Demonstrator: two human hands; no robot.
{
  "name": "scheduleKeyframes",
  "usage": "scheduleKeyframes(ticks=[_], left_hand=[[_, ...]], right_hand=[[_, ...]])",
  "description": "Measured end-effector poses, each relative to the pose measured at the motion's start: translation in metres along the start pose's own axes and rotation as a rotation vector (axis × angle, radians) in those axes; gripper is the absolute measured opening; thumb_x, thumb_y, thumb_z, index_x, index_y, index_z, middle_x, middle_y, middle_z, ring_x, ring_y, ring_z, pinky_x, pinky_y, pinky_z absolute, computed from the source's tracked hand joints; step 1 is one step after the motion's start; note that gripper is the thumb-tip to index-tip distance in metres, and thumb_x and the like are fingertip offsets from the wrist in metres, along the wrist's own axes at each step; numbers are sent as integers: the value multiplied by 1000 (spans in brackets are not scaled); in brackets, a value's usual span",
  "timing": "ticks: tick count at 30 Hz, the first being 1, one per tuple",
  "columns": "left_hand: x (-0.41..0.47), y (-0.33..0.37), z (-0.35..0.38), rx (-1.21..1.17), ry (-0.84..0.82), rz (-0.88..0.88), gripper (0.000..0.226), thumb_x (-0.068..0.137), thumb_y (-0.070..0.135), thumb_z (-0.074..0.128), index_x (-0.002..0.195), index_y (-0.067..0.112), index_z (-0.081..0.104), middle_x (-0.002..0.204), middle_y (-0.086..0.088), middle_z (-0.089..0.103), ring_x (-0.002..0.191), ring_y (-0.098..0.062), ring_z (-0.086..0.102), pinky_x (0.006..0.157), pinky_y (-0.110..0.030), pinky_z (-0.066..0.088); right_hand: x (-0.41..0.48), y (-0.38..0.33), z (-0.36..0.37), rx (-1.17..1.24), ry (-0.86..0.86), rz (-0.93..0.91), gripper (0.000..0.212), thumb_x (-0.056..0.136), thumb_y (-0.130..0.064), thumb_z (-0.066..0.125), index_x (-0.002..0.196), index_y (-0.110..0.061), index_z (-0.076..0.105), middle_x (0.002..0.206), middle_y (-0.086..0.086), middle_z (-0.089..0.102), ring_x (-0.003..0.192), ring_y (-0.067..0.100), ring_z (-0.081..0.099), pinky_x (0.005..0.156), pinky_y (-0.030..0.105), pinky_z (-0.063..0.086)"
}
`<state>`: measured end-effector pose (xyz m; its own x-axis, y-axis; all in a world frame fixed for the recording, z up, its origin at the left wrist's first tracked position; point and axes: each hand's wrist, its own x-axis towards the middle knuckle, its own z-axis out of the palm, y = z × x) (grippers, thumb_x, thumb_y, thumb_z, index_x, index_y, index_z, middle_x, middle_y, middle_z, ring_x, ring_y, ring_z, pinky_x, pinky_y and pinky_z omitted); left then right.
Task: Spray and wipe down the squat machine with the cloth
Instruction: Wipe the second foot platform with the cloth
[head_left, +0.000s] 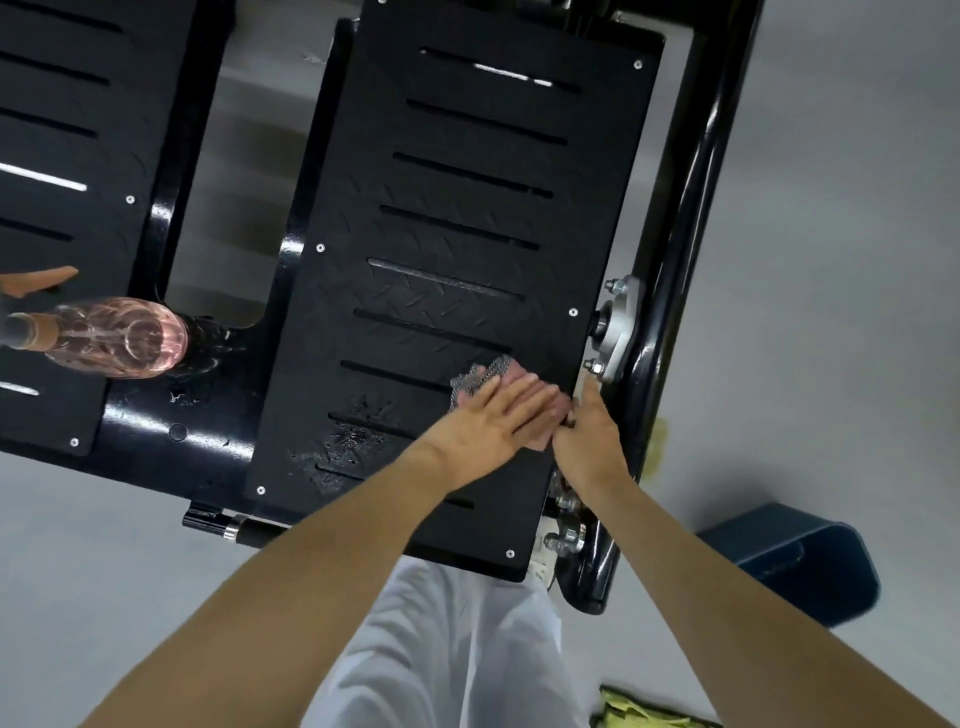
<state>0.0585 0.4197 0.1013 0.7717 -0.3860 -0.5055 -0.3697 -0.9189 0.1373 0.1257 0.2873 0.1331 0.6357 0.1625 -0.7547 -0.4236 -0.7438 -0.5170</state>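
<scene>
Cloth: the cloth (475, 382) lies flat on the right plate (457, 228) of the machine, close to that plate's right edge and in its nearer half.
Left hand: my left hand (493, 415) lies on top of the cloth, fingers straight and together, palm pressing down.
Right hand: my right hand (589, 441) sits just beside it at the cloth's right edge, forefinger straight toward the bolts (596, 368). I cannot tell whether the thumb pinches the cloth or only touches it.
Bottle: the bottle (119, 338) stands well to the left on the frame between the plates, with no hand on it.
Key relation: the wet patch (350, 441) lies left of the cloth and a little nearer to me. The plate's long axis runs away from me, tilting slightly right, and its slots lie across that axis. The left hand is already on the cloth and is the nearer to the spray.
Judgement: I would sweep the cloth leftward into the wet patch, then work up the plate along its length.
</scene>
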Motion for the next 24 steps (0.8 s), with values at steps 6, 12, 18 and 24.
scheduleKeyframes(ticks=[6, 12, 18, 24], left_hand=[[61, -35, -64, -140, 5, -311, 85, 90, -5, 44, 151, 10, -13, 157, -11, -22, 145, -32, -16, 119, -49, 5], [34, 8, -28, -99, -26, -176, 81, 95, -2, 38, 145, 10, -24, 156, -11, -25, 142, -30, -24, 118, -47, -1], [24, -12, -33, -23, -90, -19, 105, 82, -16, 47, 140, 16, -34, 144, -4, -43, 142, -26, -26, 116, -42, -7], [53, -2, -50, -214, 13, -280, 96, 84, -14, 48, 150, 16, -16, 156, -5, -25, 145, -27, -19, 120, -44, 1]], right_hand=[[10, -1, -6, 176, 13, 114, 41, 91, 4, 38, 113, -16, 66, 89, 2, 68, 79, 18, 64, 54, 17, 49], [11, 5, -14, 174, -55, 211, 32, 91, 1, 40, 108, -4, 67, 93, 16, 67, 84, 29, 63, 75, 38, 52], [8, 15, -20, 161, -91, 300, 31, 90, 8, 37, 109, 10, 61, 79, 10, 54, 66, 18, 47, 58, 27, 38], [5, 18, -19, 307, -124, 348, 34, 98, 2, 39, 128, 0, 55, 115, 16, 60, 94, 22, 57, 79, 25, 43]])
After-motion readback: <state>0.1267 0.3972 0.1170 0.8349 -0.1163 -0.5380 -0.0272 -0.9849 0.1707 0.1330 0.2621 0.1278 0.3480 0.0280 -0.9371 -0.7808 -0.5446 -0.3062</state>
